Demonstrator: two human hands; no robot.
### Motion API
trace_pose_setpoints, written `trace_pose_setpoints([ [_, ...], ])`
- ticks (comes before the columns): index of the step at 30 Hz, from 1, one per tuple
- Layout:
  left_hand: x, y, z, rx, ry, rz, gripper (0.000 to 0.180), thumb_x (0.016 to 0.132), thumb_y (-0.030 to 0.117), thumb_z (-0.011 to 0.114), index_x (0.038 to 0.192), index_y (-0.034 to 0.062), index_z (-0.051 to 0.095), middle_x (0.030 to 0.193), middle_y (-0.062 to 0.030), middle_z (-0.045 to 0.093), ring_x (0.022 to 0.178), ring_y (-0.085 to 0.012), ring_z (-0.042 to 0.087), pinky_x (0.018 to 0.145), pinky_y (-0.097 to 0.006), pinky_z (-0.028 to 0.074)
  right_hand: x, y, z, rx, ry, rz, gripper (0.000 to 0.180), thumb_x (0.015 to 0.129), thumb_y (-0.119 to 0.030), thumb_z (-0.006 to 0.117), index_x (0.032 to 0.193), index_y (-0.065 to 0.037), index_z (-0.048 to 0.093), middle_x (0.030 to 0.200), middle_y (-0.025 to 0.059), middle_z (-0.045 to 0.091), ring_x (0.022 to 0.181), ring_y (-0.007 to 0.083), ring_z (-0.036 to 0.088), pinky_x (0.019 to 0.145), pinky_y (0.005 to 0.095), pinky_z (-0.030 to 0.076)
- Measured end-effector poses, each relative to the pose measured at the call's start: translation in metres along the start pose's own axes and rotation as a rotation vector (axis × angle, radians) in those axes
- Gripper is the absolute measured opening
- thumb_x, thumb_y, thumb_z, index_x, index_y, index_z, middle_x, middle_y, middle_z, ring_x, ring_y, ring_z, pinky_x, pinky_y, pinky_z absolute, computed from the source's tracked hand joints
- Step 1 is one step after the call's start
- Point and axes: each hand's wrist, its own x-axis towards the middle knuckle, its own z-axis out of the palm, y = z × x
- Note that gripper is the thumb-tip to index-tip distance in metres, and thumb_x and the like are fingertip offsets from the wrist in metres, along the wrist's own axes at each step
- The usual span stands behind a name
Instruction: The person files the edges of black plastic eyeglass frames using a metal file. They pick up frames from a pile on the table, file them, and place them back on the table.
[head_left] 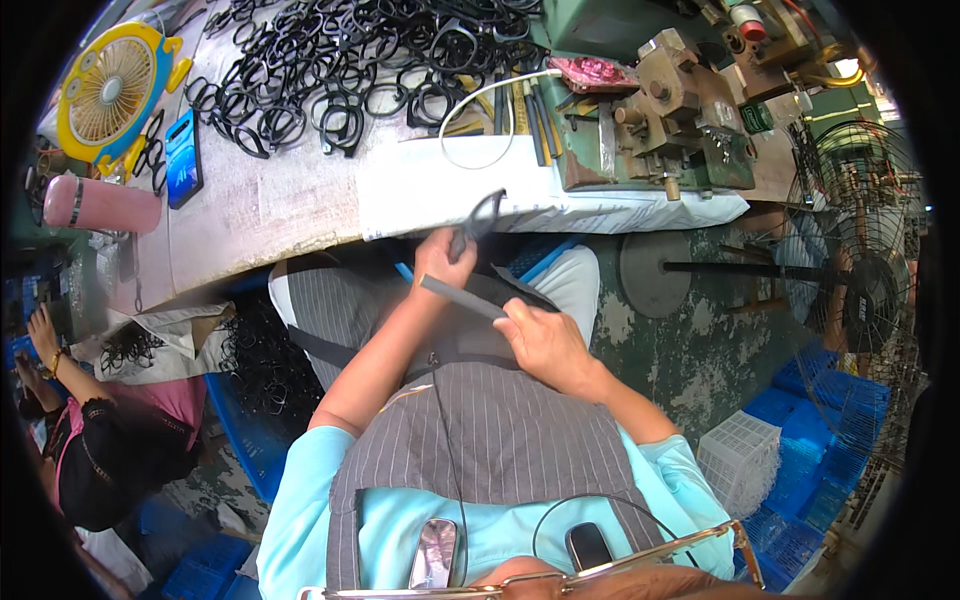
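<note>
My left hand [446, 262] is closed around a black eyeglass frame [487, 213], holding it up at the front edge of the table. One rim of the frame sticks out beyond my fingers; the rest is hidden by the hand. Lower and to the right, over my lap, my right hand [548, 346] grips one end of a flat grey bar that looks like a file [462, 297]. The bar's free end points up and left, passing close to my left wrist. I cannot tell whether it touches the wrist.
A heap of black eyeglass frames [340, 75] covers the back of the table [270, 205]. A yellow fan [112, 90], phone [184, 160] and pink flask [100, 204] stand left. A green machine [660, 110] sits right, beside a floor fan [860, 290]. Another person [130, 450] works at lower left.
</note>
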Motion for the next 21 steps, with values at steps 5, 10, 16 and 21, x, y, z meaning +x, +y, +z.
trace_pose_setpoints([
  [5,-0.015,0.002,-0.012,0.429,-0.249,0.295,0.057,0.07,0.026,0.076,0.117,0.0016,0.056,0.11,-0.0176,0.059,0.104,-0.0323,0.055,0.089,-0.039,0.044,0.001,-0.002,-0.001,0.163,0.051,-0.003,0.021,0.092,-0.022,0.056,0.084,-0.006,0.047,0.064,0.0168,0.057,0.059,0.0398,0.057,0.05,0.0474,0.044],
  [10,0.009,0.04,-0.055,0.157,-0.626,-0.041,0.03,0.083,0.016,0.069,0.107,-0.0007,0.063,0.095,-0.0111,0.066,0.087,-0.0211,0.063,0.079,-0.032,0.05,0.002,0.004,-0.003,0.241,0.119,-0.027,0.02,0.092,-0.022,0.056,0.084,-0.006,0.048,0.065,0.0175,0.058,0.059,0.0401,0.058,0.05,0.0477,0.044],
  [16,0.115,0.089,-0.087,0.363,0.07,0.323,0.024,0.083,0.013,0.068,0.106,0.0045,0.066,0.094,-0.0121,0.067,0.076,-0.0209,0.062,0.073,-0.032,0.049,-0.007,0.017,-0.004,0.318,0.117,0.075,0.018,0.091,-0.021,0.057,0.084,-0.006,0.05,0.064,0.0186,0.058,0.061,0.0402,0.059,0.051,0.0471,0.045],
  [21,0.17,0.082,-0.052,0.903,0.216,0.288,0.053,0.076,0.037,0.069,0.115,0.0036,0.057,0.11,-0.0145,0.06,0.105,-0.0337,0.051,0.089,-0.043,0.044,-0.015,0.021,-0.001,0.306,0.19,0.047,0.018,0.091,-0.021,0.057,0.086,-0.005,0.051,0.064,0.0189,0.059,0.061,0.0408,0.059,0.052,0.0473,0.045],
])
